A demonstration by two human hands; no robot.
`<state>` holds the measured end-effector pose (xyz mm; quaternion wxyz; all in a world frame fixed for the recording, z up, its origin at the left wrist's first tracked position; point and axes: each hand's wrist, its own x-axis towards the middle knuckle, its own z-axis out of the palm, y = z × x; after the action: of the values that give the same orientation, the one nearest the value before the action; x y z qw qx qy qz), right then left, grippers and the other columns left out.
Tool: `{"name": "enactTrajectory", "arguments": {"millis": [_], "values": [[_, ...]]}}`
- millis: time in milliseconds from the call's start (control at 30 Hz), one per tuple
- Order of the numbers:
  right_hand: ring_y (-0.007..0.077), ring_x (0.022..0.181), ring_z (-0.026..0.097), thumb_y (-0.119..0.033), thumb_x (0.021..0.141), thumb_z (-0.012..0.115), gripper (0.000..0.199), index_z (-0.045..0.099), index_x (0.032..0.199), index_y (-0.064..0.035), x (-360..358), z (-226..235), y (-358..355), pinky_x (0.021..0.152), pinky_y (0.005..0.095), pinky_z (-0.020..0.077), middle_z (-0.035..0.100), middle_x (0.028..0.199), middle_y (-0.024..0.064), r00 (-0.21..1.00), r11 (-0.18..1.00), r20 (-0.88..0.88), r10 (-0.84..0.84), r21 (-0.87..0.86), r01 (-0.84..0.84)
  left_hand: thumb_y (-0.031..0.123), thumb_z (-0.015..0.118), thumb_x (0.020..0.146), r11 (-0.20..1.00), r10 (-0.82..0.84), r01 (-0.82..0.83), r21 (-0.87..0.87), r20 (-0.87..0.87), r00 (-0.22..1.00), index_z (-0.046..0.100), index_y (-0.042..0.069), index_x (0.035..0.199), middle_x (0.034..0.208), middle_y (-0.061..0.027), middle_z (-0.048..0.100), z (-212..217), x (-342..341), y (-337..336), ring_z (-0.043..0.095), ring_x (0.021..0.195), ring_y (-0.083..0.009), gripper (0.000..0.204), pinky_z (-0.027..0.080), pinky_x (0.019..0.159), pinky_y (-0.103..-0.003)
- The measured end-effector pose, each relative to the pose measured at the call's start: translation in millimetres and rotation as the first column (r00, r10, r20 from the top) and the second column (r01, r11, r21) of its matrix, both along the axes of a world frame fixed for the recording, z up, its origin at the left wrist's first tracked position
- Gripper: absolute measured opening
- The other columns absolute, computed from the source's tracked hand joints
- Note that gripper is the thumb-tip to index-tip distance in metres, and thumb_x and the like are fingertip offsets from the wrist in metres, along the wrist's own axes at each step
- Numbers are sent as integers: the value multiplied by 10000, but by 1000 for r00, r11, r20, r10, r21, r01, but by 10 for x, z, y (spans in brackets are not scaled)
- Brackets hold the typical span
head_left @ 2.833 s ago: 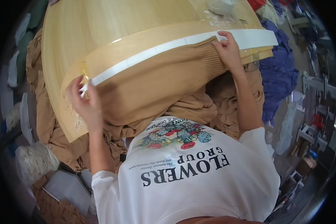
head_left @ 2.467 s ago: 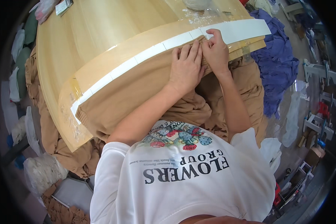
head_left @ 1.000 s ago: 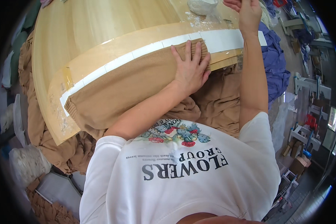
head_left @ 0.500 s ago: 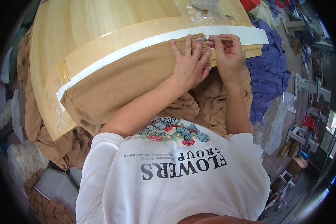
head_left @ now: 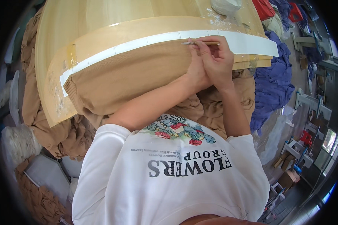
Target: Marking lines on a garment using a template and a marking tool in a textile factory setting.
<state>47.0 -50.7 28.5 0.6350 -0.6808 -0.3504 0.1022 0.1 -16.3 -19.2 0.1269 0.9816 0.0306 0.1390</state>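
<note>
A brown knitted piece point(head_left: 127, 69) with a ribbed end at its left lies along a curved white strip point(head_left: 131, 48) with cross marks on a table. My right hand point(head_left: 218, 62) is closed around a slim pencil-like tool point(head_left: 210, 43) with a brown handle and a pale, pointed tip. The tip points left, just over the upper edge of the knit. Behind and below the right hand, my left hand point(head_left: 199, 71) is partly covered. One of its fingers reaches up close to the tool; the other fingers are mostly hidden.
The pale wooden table point(head_left: 101, 11) curves away in front, with a clear-wrapped lump point(head_left: 226, 6) on it. Brown knits point(head_left: 45, 131) hang and pile at the left. Purple cloth point(head_left: 272, 86) heaps at the right, near a red container point(head_left: 264, 9).
My left hand, spread flat on the knit's right end before, has drawn in under the right hand. The right hand has shifted left with the tool. The whole view has shifted slightly.
</note>
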Motion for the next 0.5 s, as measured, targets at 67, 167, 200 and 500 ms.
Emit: {"name": "enactTrajectory", "arguments": {"millis": [67,167,200,500], "values": [[130,727,647,12,825,619,156,529,952,22,-7,2,43,654,222,518,636,806,77,999,996,41,27,-83,-24,422,501,813,1000,1,0,-10,63,998,466,114,1261,1348,-169,377,-54,17,4,221,1304,-441,545,110,923,-759],[161,839,633,54,842,572,118,516,945,49,-99,148,91,754,241,526,630,886,117,999,981,31,11,-195,-4,419,517,793,1000,23,-20,-18,150,988,486,121,1236,1342,-171,388,-169,15,9,238,1296,-446,535,116,909,-767],[158,833,634,54,837,581,127,517,947,49,-140,156,111,750,239,527,629,881,114,998,994,58,30,-108,-24,418,522,787,999,33,-31,-18,177,984,493,123,1228,1340,-172,391,-202,17,1,244,1293,-447,532,118,905,-770],[147,698,651,-82,833,638,148,565,935,-4,-401,123,549,627,216,503,651,792,70,950,947,206,233,-269,-174,393,562,741,999,54,-51,-17,294,954,532,120,1169,1343,-201,393,-284,51,-43,272,1270,-492,509,149,927,-747]]}}
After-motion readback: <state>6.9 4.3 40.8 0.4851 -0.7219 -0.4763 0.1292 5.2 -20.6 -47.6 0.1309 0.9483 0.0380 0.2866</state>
